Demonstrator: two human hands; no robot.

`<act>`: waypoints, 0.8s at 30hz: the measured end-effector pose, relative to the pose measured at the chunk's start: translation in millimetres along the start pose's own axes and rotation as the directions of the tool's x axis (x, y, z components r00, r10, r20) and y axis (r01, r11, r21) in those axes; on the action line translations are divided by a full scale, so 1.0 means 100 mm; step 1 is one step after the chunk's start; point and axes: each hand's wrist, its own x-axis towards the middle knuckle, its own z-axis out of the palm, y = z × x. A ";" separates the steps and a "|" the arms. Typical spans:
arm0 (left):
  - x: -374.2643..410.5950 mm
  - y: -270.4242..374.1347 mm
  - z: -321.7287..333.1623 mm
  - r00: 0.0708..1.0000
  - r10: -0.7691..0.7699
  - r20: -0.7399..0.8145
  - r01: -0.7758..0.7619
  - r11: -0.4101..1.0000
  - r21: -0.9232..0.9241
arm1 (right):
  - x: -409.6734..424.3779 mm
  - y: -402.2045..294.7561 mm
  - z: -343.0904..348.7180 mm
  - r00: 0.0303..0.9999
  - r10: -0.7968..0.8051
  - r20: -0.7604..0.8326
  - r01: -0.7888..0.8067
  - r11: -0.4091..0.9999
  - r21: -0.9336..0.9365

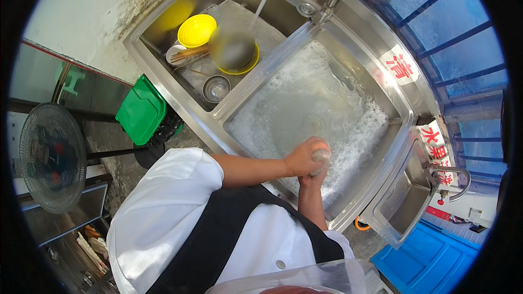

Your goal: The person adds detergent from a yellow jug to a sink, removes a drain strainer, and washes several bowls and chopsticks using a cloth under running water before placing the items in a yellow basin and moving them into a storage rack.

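Over the soapy water [302,102] of a steel sink, my left hand [304,158] and my right hand [315,175] are close together. They are closed around a wet, greyish wad [321,159], perhaps a scrubber or cloth; its exact kind cannot be told. Which fingers press on it is partly hidden. In the adjoining basin lie a yellow bowl [197,30], a small white cup [176,55], wooden chopsticks [190,54] and a round metal bowl [216,89]. A blurred dark round thing [233,47] covers part of another yellow-rimmed bowl [256,59].
A metal divider [265,67] separates the basins. A faucet [327,12] rises at the back. A smaller steel sink [402,196] stands at right, above a blue plastic container [425,253]. At left are a green bin lid [143,110] and a fan [53,157].
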 end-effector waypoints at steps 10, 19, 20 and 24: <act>-0.07 0.09 -0.04 0.625 0.706 0.332 -0.777 0.603 0.179 | 0.41 -0.42 -0.53 0.942 0.203 0.267 0.055 0.693 -0.719; 0.01 -0.15 -0.07 0.290 0.757 0.585 -0.938 0.346 0.018 | 0.40 -0.67 0.17 0.924 0.384 0.002 -0.027 0.070 -0.997; 0.00 -0.20 -0.07 0.280 0.723 0.631 -0.942 0.334 0.036 | 0.35 -0.66 0.25 0.924 0.381 -0.029 -0.044 0.033 -0.998; -0.10 -0.35 0.00 0.189 0.628 0.755 -0.969 0.244 0.039 | 0.27 -0.53 0.35 0.964 0.260 -0.053 0.028 -0.298 -0.954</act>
